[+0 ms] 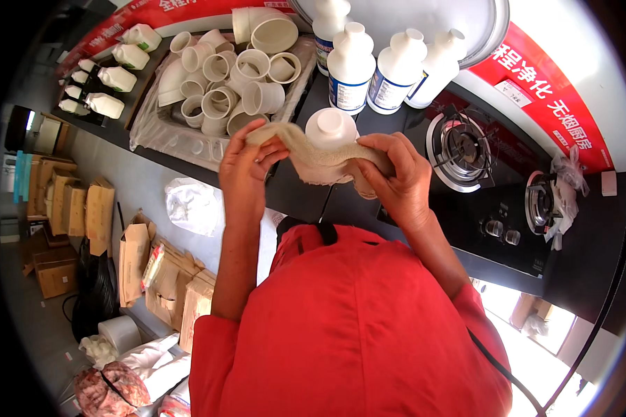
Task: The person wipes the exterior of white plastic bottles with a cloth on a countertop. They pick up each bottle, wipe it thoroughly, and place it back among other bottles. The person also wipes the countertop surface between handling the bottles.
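Observation:
A beige terry cloth is stretched between my two hands, above the dark countertop. My left hand pinches its left end, and my right hand grips the right end between thumb and fingers. The cloth's middle sags, and its lower edge hangs in loose folds. Just beyond it stands a white plastic bottle, capped, its lower part hidden by the cloth. Several more white bottles with blue labels, such as this one, stand farther back.
To the left, a plastic-wrapped tray holds several white plastic pipe fittings. A black gas cooktop lies at right, with a crumpled plastic bag by one burner. White jugs stand at far left. Cardboard boxes and a white bag are on the floor.

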Demonstrator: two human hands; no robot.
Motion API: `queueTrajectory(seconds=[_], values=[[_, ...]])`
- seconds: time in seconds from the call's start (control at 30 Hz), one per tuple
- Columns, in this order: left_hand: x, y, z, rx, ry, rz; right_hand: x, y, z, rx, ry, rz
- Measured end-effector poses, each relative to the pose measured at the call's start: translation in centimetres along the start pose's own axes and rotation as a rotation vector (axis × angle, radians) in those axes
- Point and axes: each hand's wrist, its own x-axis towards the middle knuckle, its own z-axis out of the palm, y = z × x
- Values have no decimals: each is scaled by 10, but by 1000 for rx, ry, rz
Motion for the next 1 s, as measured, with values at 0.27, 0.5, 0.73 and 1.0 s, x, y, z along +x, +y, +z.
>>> queueTrajectory(seconds=[0.27, 0.5, 0.73, 1.0], values=[[-15, -57, 43, 340, -292, 384, -4, 5, -9, 535, -229, 299], [4, -94, 20, 440, -290, 382, 6, 11, 8, 278, -196, 139], [-13, -114, 2, 325, -278, 196, 20, -2, 17, 23, -187, 25], [-18, -114, -35, 247, -302, -205, 21, 0, 31, -120, -143, 18]])
